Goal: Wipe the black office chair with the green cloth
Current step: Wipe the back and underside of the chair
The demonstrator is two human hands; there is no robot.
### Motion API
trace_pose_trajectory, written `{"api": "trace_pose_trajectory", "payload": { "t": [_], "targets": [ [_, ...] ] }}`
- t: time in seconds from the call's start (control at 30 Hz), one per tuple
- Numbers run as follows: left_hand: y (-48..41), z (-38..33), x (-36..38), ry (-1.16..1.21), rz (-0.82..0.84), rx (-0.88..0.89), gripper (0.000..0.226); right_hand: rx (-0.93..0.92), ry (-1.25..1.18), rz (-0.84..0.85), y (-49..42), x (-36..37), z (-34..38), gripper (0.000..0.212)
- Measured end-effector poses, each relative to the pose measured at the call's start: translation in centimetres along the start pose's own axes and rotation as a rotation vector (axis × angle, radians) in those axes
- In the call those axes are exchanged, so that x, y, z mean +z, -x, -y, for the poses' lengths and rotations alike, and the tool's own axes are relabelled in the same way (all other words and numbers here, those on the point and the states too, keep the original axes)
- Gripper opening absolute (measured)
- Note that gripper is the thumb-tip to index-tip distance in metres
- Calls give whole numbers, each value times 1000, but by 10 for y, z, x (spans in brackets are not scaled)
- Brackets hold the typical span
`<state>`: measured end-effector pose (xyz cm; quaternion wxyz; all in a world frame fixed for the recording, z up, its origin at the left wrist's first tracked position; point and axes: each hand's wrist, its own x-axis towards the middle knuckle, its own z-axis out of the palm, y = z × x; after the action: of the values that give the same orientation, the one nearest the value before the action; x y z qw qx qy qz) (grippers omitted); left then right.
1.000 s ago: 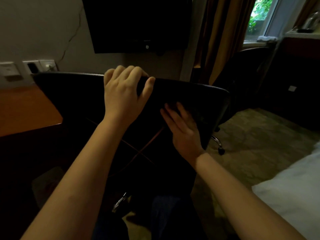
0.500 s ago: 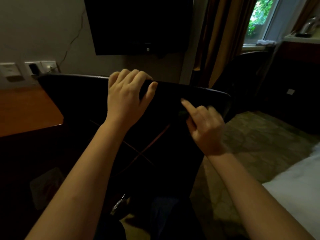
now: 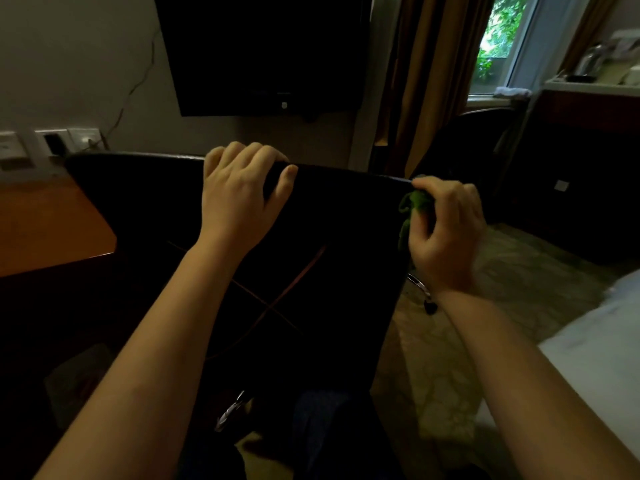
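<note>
Grips chair (image 3: 329,237) top edge with left hand (image 3: 239,199), pinches bunched cloth (image 3: 414,206) at its right corner with right hand (image 3: 446,230), risks slipping off if chair swivels.

A hotel-style bedroom: wall-mounted television (image 3: 266,53) top centre, white bed (image 3: 595,358) lower right, curtained window (image 3: 498,39) upper right.

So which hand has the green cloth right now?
The right hand: it pinches the bunched green cloth at the right top corner of the black office chair. The left hand only grips the chair's top edge.
</note>
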<state>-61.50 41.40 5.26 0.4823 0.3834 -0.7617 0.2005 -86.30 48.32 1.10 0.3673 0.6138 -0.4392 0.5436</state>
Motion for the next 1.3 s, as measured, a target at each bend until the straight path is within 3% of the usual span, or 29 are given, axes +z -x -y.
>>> {"api": "trace_pose_trajectory", "payload": {
  "t": [0.23,0.3,0.37,0.47,0.57,0.7,1.07,1.23,1.3],
  "targets": [
    [-1,2,-2,2,29,1,37,-27,-25,-20,15,35,8,21],
    [-2,2,-2,10,40,-3,38,-57,-5,50,31,43,8,13],
    [-2,1,-1,16,43,2,38,-86,16,213,60,50,8,32],
    [-1,-1,0,11,31,22,37,-27,31,410,93,52,12,31],
    [0,-3,1,3,22,35,35,85,6,432,101,55,14,31],
    [0,-2,1,9,8,23,35,15,40,460,97,55,11,30],
    [-2,2,1,0,23,19,36,-232,108,47,7,34,1,37],
    [2,-1,-2,-8,30,30,36,-123,54,-55,2,24,5,17],
    [2,-2,-2,-9,30,35,35,-94,26,-116,-4,21,1,19]
  ]
}}
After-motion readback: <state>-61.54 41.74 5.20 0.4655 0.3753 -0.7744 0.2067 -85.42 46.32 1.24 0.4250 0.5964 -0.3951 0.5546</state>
